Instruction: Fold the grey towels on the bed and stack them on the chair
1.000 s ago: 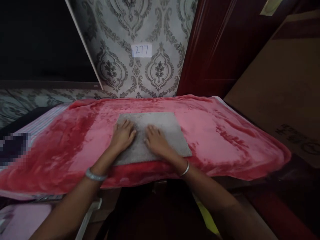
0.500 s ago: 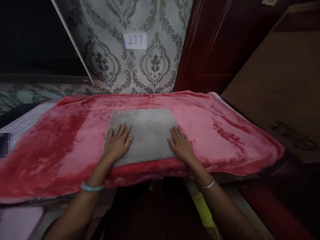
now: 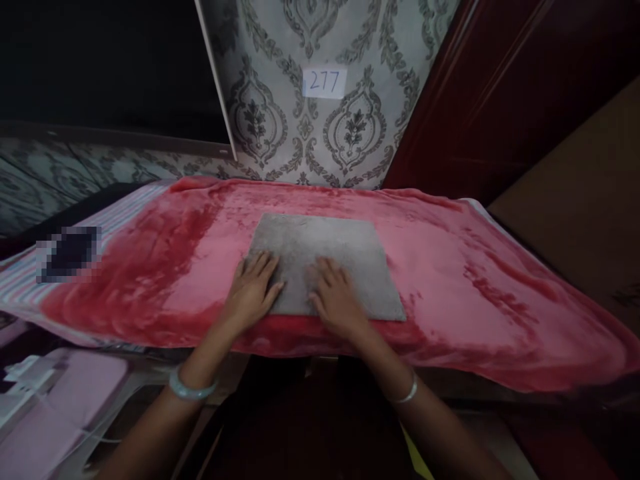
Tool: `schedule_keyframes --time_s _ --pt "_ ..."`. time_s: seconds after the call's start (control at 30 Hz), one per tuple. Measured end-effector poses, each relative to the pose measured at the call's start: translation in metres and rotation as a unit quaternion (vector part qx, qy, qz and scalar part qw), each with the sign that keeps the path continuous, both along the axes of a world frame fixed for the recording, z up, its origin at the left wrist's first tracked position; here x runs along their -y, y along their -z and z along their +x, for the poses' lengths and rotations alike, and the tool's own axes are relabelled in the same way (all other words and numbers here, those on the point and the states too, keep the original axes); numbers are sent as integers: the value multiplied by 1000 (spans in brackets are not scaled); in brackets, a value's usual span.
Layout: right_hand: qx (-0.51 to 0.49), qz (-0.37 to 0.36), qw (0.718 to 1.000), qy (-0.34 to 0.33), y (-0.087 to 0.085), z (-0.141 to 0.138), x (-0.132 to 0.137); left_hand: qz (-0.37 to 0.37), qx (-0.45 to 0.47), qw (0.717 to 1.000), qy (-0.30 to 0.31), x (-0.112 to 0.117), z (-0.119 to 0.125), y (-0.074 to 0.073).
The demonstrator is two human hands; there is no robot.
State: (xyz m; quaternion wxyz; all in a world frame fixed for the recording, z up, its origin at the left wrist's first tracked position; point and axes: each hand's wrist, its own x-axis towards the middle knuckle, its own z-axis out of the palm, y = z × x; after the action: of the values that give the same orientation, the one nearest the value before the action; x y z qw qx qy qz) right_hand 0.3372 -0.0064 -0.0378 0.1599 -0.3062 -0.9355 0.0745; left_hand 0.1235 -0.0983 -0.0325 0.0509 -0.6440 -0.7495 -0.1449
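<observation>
A flat grey square cloth (image 3: 327, 257) lies on a red plush blanket (image 3: 450, 267) that covers a table. My left hand (image 3: 253, 290) rests palm down on the cloth's near left corner, fingers spread and flat. Close beside it, my right hand (image 3: 335, 300) lies flat on the cloth's near middle, fingers apart. Neither hand holds anything. A pale bangle circles my left wrist and a thin silver one my right wrist.
Patterned wallpaper with a paper label reading 277 (image 3: 325, 82) backs the table. A dark red door (image 3: 500, 87) stands at the right, with a brown cardboard box (image 3: 585, 207) beside it. A striped sheet (image 3: 115, 213) shows under the blanket at left. Pinkish items (image 3: 65, 400) sit low left.
My right hand has slid left from the cloth's right edge to its near middle, close to the left hand. The view has shifted, so the table sits further right in frame.
</observation>
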Motion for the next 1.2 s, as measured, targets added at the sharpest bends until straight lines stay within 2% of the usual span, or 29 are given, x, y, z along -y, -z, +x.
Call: schedule_keyframes --time_s 0.1,0.2,0.4,0.57,0.67,0.73,0.83,0.93,1.03,1.1,1.2 --pt "29 -13 997 -73 4 -27 20 -13 -18 1000 -9 11 4 14" --pt "35 -18 997 -68 13 -23 22 -18 -28 999 -5 13 3 22" --pt "19 4 998 56 38 40 3 -15 -28 999 -7 13 2 24" --pt "-47 22 988 143 60 94 -14 8 -7 1000 -13 15 2 27" --pt "-109 -18 979 174 66 115 -30 35 57 998 -14 16 -9 29" --pt "-147 -57 971 181 64 124 -44 62 139 988 -31 15 -22 28" --pt "-191 -116 955 194 53 126 -66 97 309 942 -85 11 -43 20" --pt "-235 -193 933 194 38 115 -87 114 477 863 -126 3 -60 6" --pt "-283 -252 907 185 26 99 -103 119 568 798 -163 -8 -70 -10" --pt "-291 -269 896 199 21 89 -112 109 597 773 -185 -17 -75 -17" --pt "-289 -280 884 238 19 81 -126 92 613 759 -199 -30 -80 -22"
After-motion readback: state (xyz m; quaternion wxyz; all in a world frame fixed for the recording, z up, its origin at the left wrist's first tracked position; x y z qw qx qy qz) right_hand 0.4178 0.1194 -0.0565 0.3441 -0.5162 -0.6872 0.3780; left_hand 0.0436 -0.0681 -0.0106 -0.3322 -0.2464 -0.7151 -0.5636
